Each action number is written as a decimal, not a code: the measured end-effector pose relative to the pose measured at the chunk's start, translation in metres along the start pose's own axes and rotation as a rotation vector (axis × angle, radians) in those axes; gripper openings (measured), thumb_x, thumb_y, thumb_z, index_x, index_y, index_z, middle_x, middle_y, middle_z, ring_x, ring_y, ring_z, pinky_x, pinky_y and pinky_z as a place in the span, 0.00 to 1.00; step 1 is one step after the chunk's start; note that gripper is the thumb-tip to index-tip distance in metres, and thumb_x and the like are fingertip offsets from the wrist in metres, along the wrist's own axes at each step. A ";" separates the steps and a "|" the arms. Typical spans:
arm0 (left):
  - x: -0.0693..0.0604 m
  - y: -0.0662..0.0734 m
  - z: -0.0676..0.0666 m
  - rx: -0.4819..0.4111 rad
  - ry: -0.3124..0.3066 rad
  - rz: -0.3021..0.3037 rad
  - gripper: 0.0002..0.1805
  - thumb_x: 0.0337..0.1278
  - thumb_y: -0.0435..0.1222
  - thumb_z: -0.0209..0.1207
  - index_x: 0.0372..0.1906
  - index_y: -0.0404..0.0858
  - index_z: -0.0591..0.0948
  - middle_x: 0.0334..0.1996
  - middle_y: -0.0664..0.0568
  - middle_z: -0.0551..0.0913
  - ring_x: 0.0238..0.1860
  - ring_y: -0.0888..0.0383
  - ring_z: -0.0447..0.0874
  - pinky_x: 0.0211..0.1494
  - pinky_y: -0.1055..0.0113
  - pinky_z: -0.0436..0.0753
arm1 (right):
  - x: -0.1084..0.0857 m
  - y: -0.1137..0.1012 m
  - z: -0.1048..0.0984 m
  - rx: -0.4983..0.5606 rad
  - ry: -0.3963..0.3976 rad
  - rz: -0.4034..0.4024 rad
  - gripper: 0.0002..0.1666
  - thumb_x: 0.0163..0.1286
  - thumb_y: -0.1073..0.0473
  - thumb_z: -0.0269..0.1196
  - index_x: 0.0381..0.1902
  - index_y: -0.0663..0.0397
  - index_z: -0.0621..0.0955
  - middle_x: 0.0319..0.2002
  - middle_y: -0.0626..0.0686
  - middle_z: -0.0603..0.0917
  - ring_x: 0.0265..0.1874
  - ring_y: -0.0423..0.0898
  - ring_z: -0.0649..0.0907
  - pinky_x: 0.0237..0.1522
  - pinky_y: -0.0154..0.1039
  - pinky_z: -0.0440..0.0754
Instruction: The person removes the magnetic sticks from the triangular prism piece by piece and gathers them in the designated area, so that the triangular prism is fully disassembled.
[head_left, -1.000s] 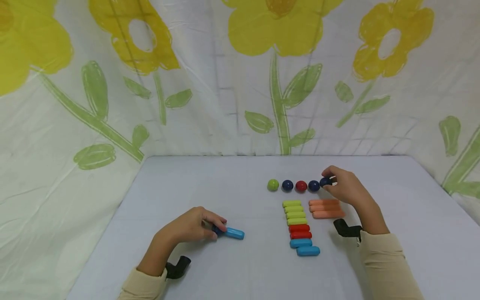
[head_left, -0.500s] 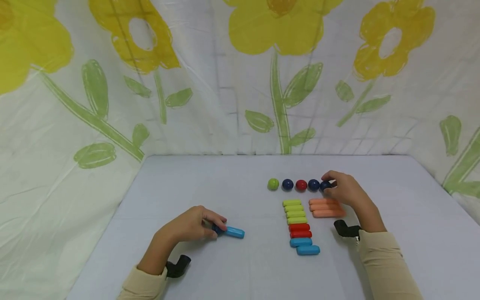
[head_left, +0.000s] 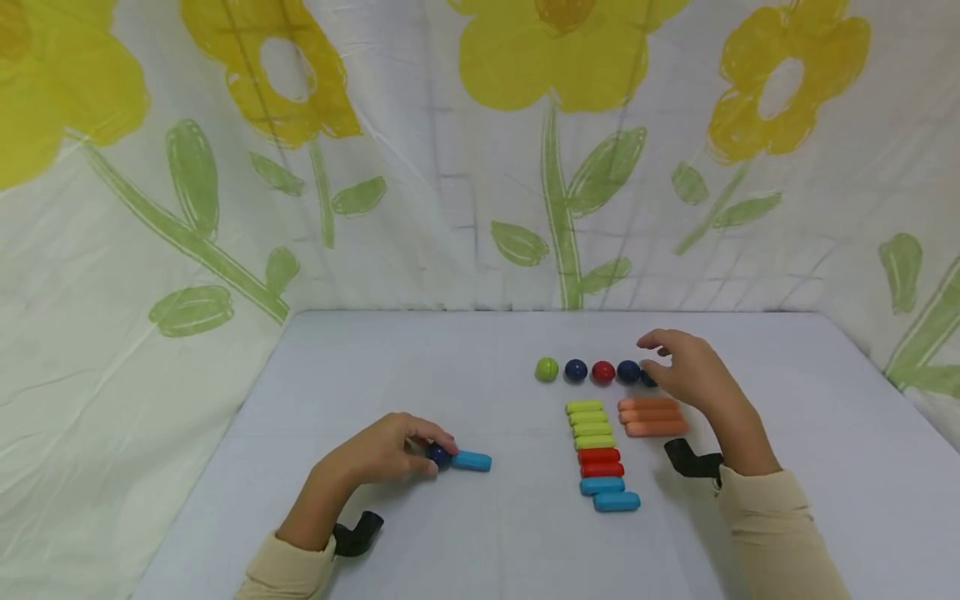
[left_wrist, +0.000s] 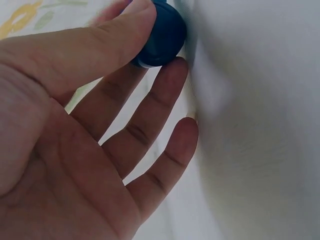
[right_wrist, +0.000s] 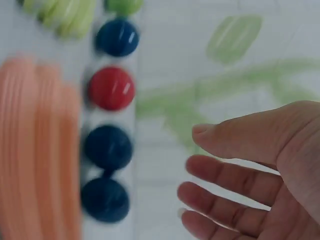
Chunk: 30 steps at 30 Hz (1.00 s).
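My left hand (head_left: 378,450) pinches a dark blue ball (left_wrist: 165,35) between thumb and fingers, low over the white table. Touching or almost touching that ball is the end of a light blue stick (head_left: 472,461). At the back right, my right hand (head_left: 690,371) holds nothing, its thumb and fingers spread apart. Just beside it sits the end dark blue ball (right_wrist: 106,200), partly hidden by the hand in the head view. That ball ends a row with another dark blue ball (head_left: 628,372), a red ball (head_left: 603,372), a dark blue ball (head_left: 576,371) and a green ball (head_left: 547,369).
Below the row lie several yellow-green sticks (head_left: 588,419), two red sticks (head_left: 600,463) and two blue sticks (head_left: 609,493) in a column. Several orange sticks (head_left: 652,417) lie side by side under my right hand. A flowered cloth (head_left: 465,208) hangs behind the table.
My right hand has let go of the end dark blue ball and its fingers have spread. The light blue stick by my left hand has turned slightly, its right end shifting away.
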<state>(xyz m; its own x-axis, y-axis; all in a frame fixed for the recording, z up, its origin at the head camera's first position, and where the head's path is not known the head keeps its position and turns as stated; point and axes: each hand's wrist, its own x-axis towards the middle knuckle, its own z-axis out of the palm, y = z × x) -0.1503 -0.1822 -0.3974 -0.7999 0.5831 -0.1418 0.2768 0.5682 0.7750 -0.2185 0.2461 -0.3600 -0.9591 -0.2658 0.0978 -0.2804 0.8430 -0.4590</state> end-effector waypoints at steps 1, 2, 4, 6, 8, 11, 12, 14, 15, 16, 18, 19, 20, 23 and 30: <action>0.000 0.000 0.000 0.013 0.002 0.006 0.18 0.55 0.28 0.70 0.51 0.45 0.87 0.52 0.55 0.85 0.50 0.54 0.81 0.53 0.54 0.79 | -0.001 -0.008 0.001 -0.001 0.004 -0.025 0.15 0.68 0.65 0.64 0.52 0.65 0.82 0.45 0.64 0.84 0.44 0.62 0.81 0.45 0.59 0.80; 0.000 0.000 0.000 0.023 0.004 0.011 0.19 0.56 0.29 0.70 0.53 0.44 0.85 0.52 0.55 0.84 0.49 0.55 0.81 0.53 0.54 0.79 | -0.001 -0.017 0.002 -0.003 0.002 -0.052 0.13 0.68 0.65 0.65 0.49 0.64 0.83 0.41 0.60 0.85 0.40 0.58 0.82 0.43 0.56 0.81; 0.001 -0.001 0.001 0.038 0.011 0.018 0.22 0.56 0.29 0.70 0.56 0.41 0.83 0.52 0.54 0.84 0.49 0.55 0.81 0.53 0.55 0.79 | -0.003 -0.036 0.008 -0.014 -0.024 -0.117 0.08 0.68 0.66 0.65 0.44 0.61 0.85 0.35 0.52 0.85 0.35 0.51 0.81 0.39 0.49 0.81; 0.001 0.000 0.001 0.042 0.022 0.017 0.22 0.55 0.30 0.71 0.55 0.40 0.82 0.50 0.53 0.84 0.49 0.54 0.82 0.54 0.53 0.79 | -0.005 -0.056 0.020 -0.024 -0.067 -0.195 0.05 0.67 0.65 0.67 0.40 0.58 0.87 0.32 0.47 0.84 0.32 0.45 0.80 0.37 0.44 0.82; 0.001 0.001 0.001 0.041 0.034 0.010 0.20 0.54 0.30 0.71 0.52 0.40 0.82 0.48 0.53 0.85 0.48 0.55 0.82 0.54 0.52 0.79 | -0.008 -0.077 0.034 -0.038 -0.117 -0.282 0.04 0.66 0.64 0.68 0.38 0.56 0.88 0.31 0.45 0.85 0.31 0.42 0.80 0.36 0.40 0.82; 0.001 0.002 0.001 0.033 0.047 0.010 0.17 0.52 0.30 0.72 0.48 0.41 0.83 0.46 0.55 0.85 0.47 0.55 0.82 0.53 0.51 0.79 | -0.011 -0.107 0.059 -0.062 -0.203 -0.393 0.03 0.65 0.64 0.69 0.37 0.55 0.88 0.31 0.44 0.86 0.30 0.39 0.80 0.35 0.36 0.81; 0.001 0.003 0.001 0.029 0.049 0.011 0.17 0.52 0.30 0.72 0.47 0.41 0.83 0.46 0.55 0.84 0.46 0.56 0.82 0.53 0.52 0.79 | -0.012 -0.117 0.066 -0.074 -0.234 -0.422 0.04 0.64 0.64 0.70 0.37 0.55 0.88 0.31 0.45 0.86 0.29 0.39 0.80 0.34 0.35 0.81; 0.001 0.003 0.000 0.024 0.056 0.014 0.17 0.51 0.29 0.73 0.46 0.41 0.83 0.46 0.56 0.84 0.46 0.57 0.82 0.52 0.53 0.79 | -0.012 -0.136 0.080 -0.109 -0.299 -0.453 0.04 0.64 0.64 0.70 0.37 0.55 0.89 0.32 0.46 0.87 0.29 0.39 0.81 0.34 0.35 0.81; 0.001 0.003 0.000 0.025 0.060 0.018 0.16 0.51 0.29 0.73 0.46 0.41 0.83 0.46 0.56 0.85 0.45 0.57 0.82 0.52 0.53 0.80 | -0.011 -0.144 0.086 -0.130 -0.327 -0.457 0.05 0.64 0.63 0.70 0.38 0.55 0.89 0.32 0.46 0.87 0.29 0.39 0.80 0.34 0.35 0.80; 0.001 0.002 0.001 0.023 0.062 0.019 0.16 0.50 0.29 0.73 0.45 0.42 0.84 0.45 0.57 0.85 0.45 0.58 0.82 0.52 0.54 0.80 | -0.010 -0.152 0.091 -0.152 -0.350 -0.456 0.05 0.64 0.62 0.70 0.39 0.54 0.89 0.33 0.46 0.87 0.30 0.39 0.80 0.34 0.35 0.80; 0.001 0.002 0.001 0.023 0.067 0.021 0.16 0.50 0.29 0.74 0.45 0.42 0.84 0.44 0.58 0.85 0.44 0.59 0.82 0.50 0.56 0.80 | -0.009 -0.166 0.101 -0.193 -0.364 -0.450 0.06 0.65 0.61 0.70 0.39 0.53 0.89 0.34 0.46 0.88 0.30 0.38 0.81 0.34 0.35 0.80; 0.001 0.001 0.001 0.023 0.069 0.023 0.16 0.49 0.29 0.74 0.44 0.43 0.84 0.44 0.58 0.85 0.44 0.59 0.82 0.50 0.57 0.80 | -0.008 -0.171 0.105 -0.218 -0.362 -0.443 0.05 0.65 0.61 0.70 0.39 0.52 0.89 0.33 0.45 0.87 0.29 0.38 0.81 0.33 0.34 0.79; 0.001 0.000 0.001 0.022 0.069 0.028 0.16 0.49 0.29 0.74 0.44 0.42 0.84 0.44 0.58 0.85 0.43 0.60 0.82 0.49 0.57 0.80 | -0.007 -0.176 0.110 -0.247 -0.352 -0.443 0.04 0.65 0.60 0.70 0.38 0.51 0.89 0.32 0.45 0.87 0.28 0.38 0.80 0.31 0.33 0.79; 0.001 0.000 0.001 0.016 0.069 0.042 0.16 0.48 0.29 0.74 0.43 0.42 0.84 0.44 0.57 0.85 0.43 0.60 0.82 0.48 0.59 0.80 | -0.008 -0.186 0.119 -0.343 -0.308 -0.466 0.01 0.66 0.60 0.70 0.33 0.50 0.87 0.27 0.43 0.82 0.23 0.37 0.76 0.26 0.31 0.75; 0.002 -0.001 0.002 0.035 0.078 0.041 0.16 0.47 0.30 0.75 0.43 0.43 0.84 0.45 0.57 0.86 0.42 0.61 0.82 0.49 0.58 0.81 | -0.028 -0.190 0.116 -0.488 -0.304 -0.492 0.04 0.62 0.61 0.73 0.35 0.50 0.87 0.25 0.44 0.79 0.20 0.37 0.71 0.23 0.31 0.76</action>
<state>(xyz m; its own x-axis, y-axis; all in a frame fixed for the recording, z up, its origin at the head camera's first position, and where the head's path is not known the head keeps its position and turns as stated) -0.1515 -0.1806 -0.3998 -0.8262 0.5600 -0.0614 0.3270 0.5655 0.7572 -0.1335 0.0388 -0.3781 -0.6853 -0.7227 -0.0904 -0.7269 0.6862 0.0246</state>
